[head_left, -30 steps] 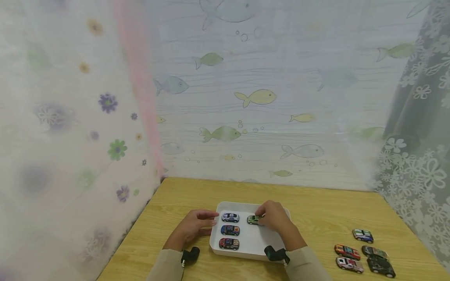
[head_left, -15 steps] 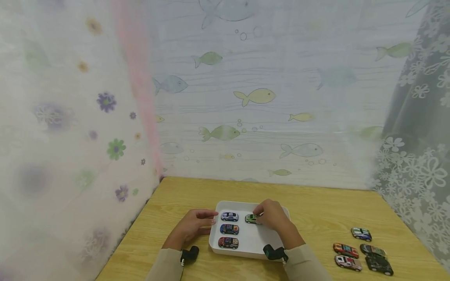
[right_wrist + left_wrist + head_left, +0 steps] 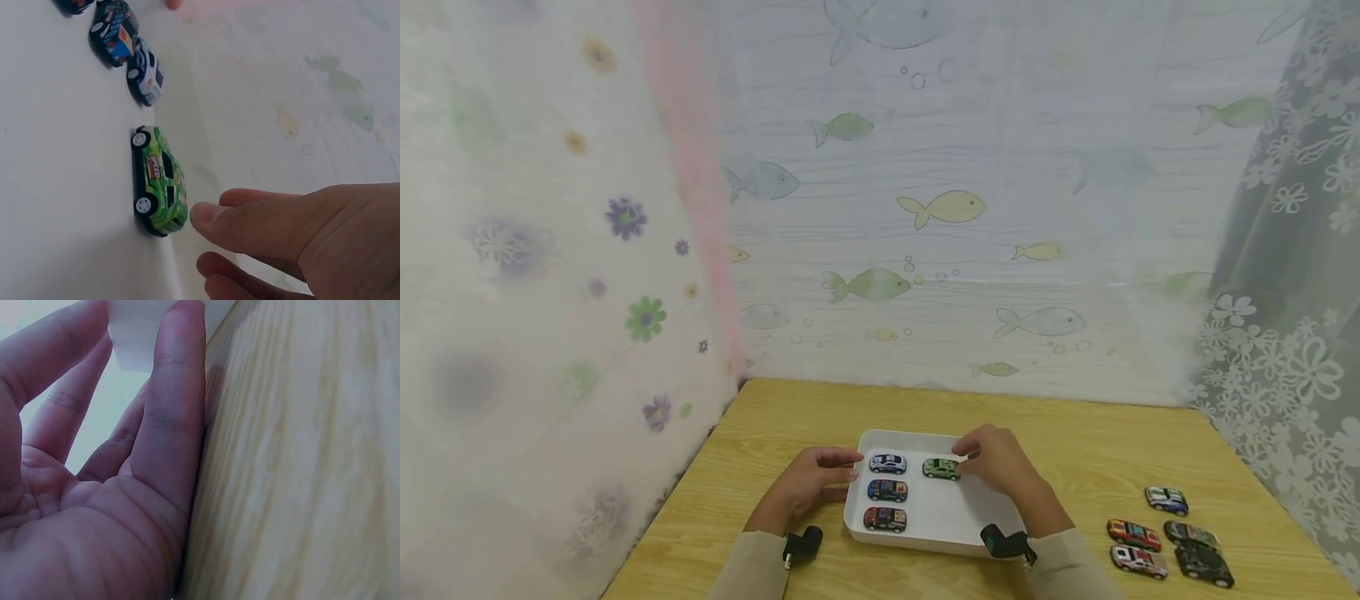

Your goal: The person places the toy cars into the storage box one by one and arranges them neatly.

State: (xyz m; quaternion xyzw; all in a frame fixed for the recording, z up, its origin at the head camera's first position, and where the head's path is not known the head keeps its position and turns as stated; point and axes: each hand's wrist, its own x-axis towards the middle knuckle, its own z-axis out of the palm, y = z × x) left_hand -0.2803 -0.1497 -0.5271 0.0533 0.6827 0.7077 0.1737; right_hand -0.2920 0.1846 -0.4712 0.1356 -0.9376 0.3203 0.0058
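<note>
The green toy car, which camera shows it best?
The right wrist view: the green toy car looks large there, its side and two wheels plain. The head view shows it smaller, in the white tray. The left wrist view doesn't show it.

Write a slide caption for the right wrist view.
A right hand close beside a green toy car in a white tray, with three more toy cars beyond it.

white tray (image 3: 936, 525): partly behind right hand (image 3: 997, 461) | red car (image 3: 76, 4): cropped by right-wrist view's top edge
</note>
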